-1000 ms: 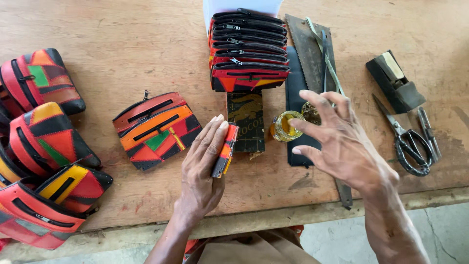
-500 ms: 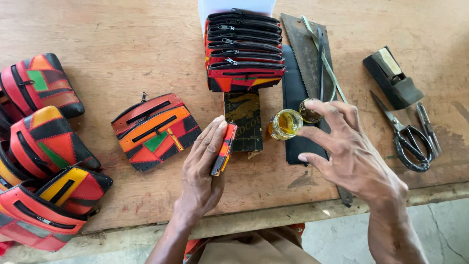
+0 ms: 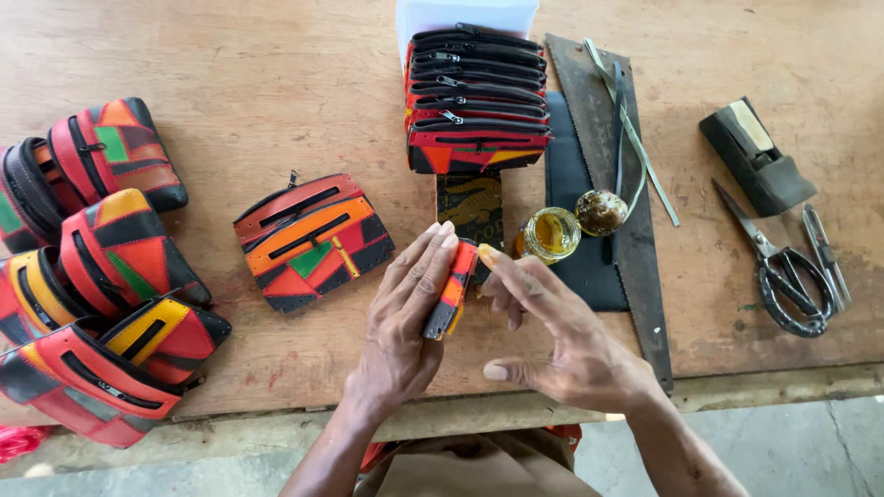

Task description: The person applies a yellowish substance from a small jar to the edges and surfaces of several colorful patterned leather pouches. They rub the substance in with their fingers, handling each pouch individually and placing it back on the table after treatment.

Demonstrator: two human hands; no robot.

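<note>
Patchwork pouch (image 3: pixel 450 290), red and orange, on edge at lower centre of the wooden table (image 3: pixel 276 55), gripped by curled left hand (image 3: pixel 405 322); right hand (image 3: pixel 562 345) open, fingertips (image 3: pixel 488 256) touching its top edge, just below small glue jar (image 3: pixel 551 234).

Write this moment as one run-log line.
left hand: holds red-orange patchwork pouch on edge | right hand: fingertip touches pouch top | open yellow glue jar: behind
</note>
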